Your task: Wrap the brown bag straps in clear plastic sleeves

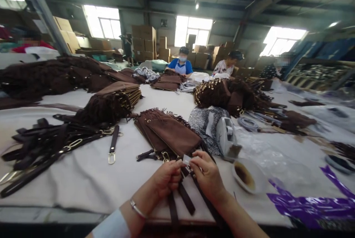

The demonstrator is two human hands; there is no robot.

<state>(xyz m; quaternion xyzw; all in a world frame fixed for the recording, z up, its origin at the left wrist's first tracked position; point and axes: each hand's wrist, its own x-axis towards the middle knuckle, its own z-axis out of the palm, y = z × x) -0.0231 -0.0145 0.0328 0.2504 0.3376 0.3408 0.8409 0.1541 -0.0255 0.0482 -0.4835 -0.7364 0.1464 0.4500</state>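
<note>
Several brown fringed pouches (177,134) lie stacked in the middle of the table, with gold rings at their near corners. Just in front of them, my left hand (169,177) and my right hand (206,175) almost touch. Between their fingertips is a small whitish piece (186,159); both hands are closed on it. Dark straps (186,198) hang down below the fingers toward the table's front edge. Whether the fingers also grip a strap end is hidden. A short dark strap with a gold clasp (111,156) lies to the left of the hands.
Dark straps (41,145) are heaped at the left. A tape dispenser (226,136), a bowl of brown liquid (244,175) and purple plastic (307,204) lie at the right. More brown goods (111,101) are piled farther back. A person in blue (180,67) sits across the table.
</note>
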